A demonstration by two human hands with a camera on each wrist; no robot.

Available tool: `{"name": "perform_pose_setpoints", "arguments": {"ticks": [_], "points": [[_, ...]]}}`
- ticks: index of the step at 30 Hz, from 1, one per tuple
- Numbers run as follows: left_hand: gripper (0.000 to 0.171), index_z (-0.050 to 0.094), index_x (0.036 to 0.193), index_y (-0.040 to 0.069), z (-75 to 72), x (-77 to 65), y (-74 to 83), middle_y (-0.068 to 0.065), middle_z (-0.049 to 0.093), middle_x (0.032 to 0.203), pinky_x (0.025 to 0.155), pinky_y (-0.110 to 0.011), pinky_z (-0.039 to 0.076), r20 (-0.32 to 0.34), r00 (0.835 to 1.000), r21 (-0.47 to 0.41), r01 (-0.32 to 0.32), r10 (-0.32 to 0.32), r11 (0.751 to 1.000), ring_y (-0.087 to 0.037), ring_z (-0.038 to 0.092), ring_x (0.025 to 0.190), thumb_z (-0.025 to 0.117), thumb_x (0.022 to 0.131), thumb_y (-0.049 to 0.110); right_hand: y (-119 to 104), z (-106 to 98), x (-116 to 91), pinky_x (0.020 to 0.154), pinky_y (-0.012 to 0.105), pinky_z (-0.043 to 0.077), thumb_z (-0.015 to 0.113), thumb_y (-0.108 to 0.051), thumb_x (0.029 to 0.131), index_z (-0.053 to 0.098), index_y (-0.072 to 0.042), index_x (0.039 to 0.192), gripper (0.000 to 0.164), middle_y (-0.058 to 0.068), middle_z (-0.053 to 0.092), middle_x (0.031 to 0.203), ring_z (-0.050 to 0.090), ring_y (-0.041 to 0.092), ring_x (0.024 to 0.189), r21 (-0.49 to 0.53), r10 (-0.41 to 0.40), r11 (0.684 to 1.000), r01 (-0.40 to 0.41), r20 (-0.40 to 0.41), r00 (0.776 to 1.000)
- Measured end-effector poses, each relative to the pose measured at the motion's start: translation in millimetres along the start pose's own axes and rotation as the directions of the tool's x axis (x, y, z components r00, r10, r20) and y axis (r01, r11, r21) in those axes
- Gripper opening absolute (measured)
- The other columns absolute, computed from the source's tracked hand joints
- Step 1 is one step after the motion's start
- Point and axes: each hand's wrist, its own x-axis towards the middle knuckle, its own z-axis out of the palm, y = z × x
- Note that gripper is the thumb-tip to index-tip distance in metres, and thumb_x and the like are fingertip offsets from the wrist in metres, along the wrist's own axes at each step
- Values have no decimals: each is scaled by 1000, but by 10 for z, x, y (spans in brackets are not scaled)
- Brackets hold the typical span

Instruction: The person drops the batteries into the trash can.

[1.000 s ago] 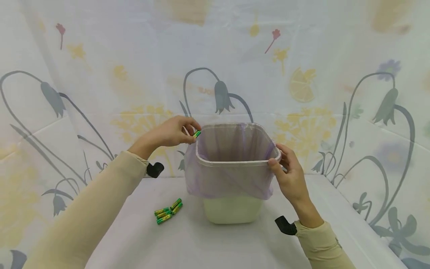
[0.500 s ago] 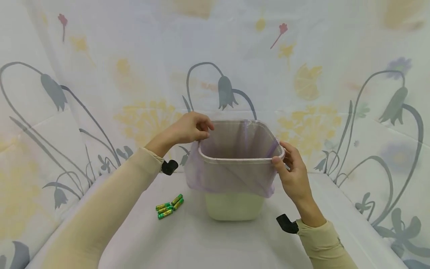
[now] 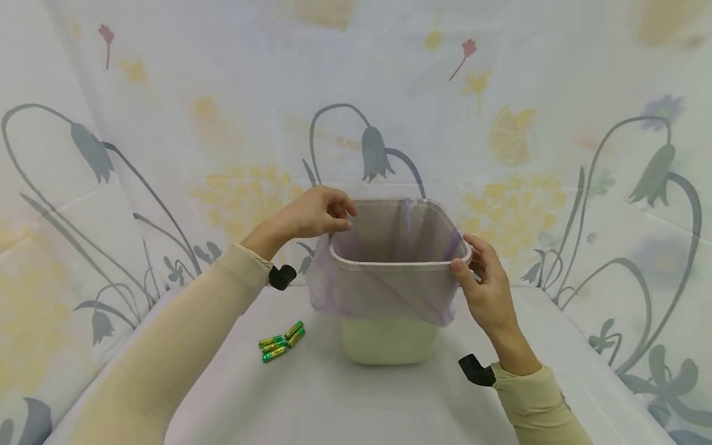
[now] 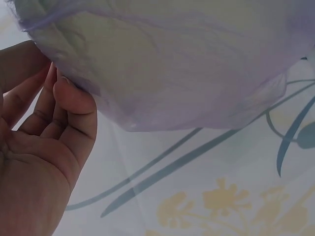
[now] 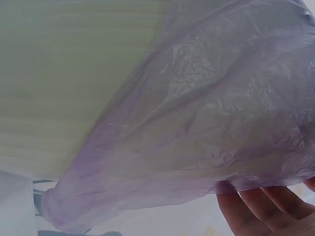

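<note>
A pale wastebasket [image 3: 387, 343] stands upright, lined with a thin purple trash bag [image 3: 384, 293] folded down over its rim. My left hand [image 3: 319, 212] is over the far left corner of the rim, thumb and fingers bent just inside the opening. No battery shows at its fingertips, and I cannot tell whether one is hidden between them. In the left wrist view its curled fingers [image 4: 74, 98] are right at the bag's edge. My right hand [image 3: 485, 287] grips the rim's right corner through the bag, thumb in front. Several green-and-gold batteries [image 3: 275, 347] lie left of the wastebasket.
A white cloth covers the table [image 3: 367, 408]. Behind it and at both sides hangs a white curtain [image 3: 250, 80] printed with flowers. A black wrist mount [image 3: 282, 277] sits on the left sleeve, and another [image 3: 476, 371] on the right.
My left hand has moved right from beside the rim to over it. The battery it pinched a second ago is out of sight. My right hand keeps its grip; the head view has shifted slightly.
</note>
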Motion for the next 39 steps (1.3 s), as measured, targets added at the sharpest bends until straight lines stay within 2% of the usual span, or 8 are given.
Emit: {"name": "perform_pose_setpoints", "arguments": {"ticks": [7, 12, 17, 24, 32, 39], "points": [[22, 67, 108, 4, -71, -129, -138, -8, 64, 84, 67, -32, 49, -75, 997, -66, -22, 17, 998, -23, 60, 75, 69, 87, 9, 14, 15, 4, 83, 17, 47, 59, -13, 95, 43, -15, 142, 49, 12, 54, 125, 54, 14, 110, -2, -4, 1000, 4, 8, 1000], [21, 65, 107, 1, -145, -274, -276, -10, 64, 85, 66, -32, 47, -86, 996, -78, 7, -13, 997, -25, 58, 74, 67, 88, 10, 10, 15, 15, 84, 17, 46, 59, -13, 95, 44, -15, 142, 49, 11, 54, 125, 54, 14, 111, -4, -10, 1000, 10, 6, 1000], [18, 66, 106, 4, -113, -428, -471, -7, 64, 86, 68, -33, 48, -76, 995, -44, 58, -61, 997, -22, 60, 77, 66, 89, 11, 6, 10, 14, 84, 17, 46, 59, -14, 95, 43, -15, 142, 49, 11, 54, 125, 54, 14, 111, -7, -9, 1000, 9, 5, 1000], [16, 65, 104, 4, 62, -638, -827, -7, 61, 82, 64, -34, 47, -50, 995, -57, 83, -86, 995, -22, 57, 72, 67, 89, 10, -6, 4, -1, 84, 18, 46, 58, -13, 95, 43, -15, 142, 50, 12, 53, 127, 54, 17, 112, -2, -4, 1000, 4, 6, 1000], [17, 64, 103, 4, 383, -869, -1199, -4, 59, 80, 67, -33, 48, 2, 990, -74, 138, -139, 988, -18, 57, 74, 69, 87, 10, -17, -3, -22, 83, 17, 47, 58, -13, 95, 43, -14, 142, 49, 14, 54, 125, 54, 14, 109, -5, -4, 1000, 4, 3, 1000], [16, 64, 99, 4, 607, -1084, -1468, -2, 57, 76, 62, -31, 46, 38, 986, -85, 165, -162, 983, -16, 55, 69, 70, 85, 8, -19, -6, -17, 83, 17, 47, 58, -13, 95, 42, -15, 142, 50, 13, 53, 127, 54, 15, 111, -17, 7, 1000, -6, 4, 1000]]}}
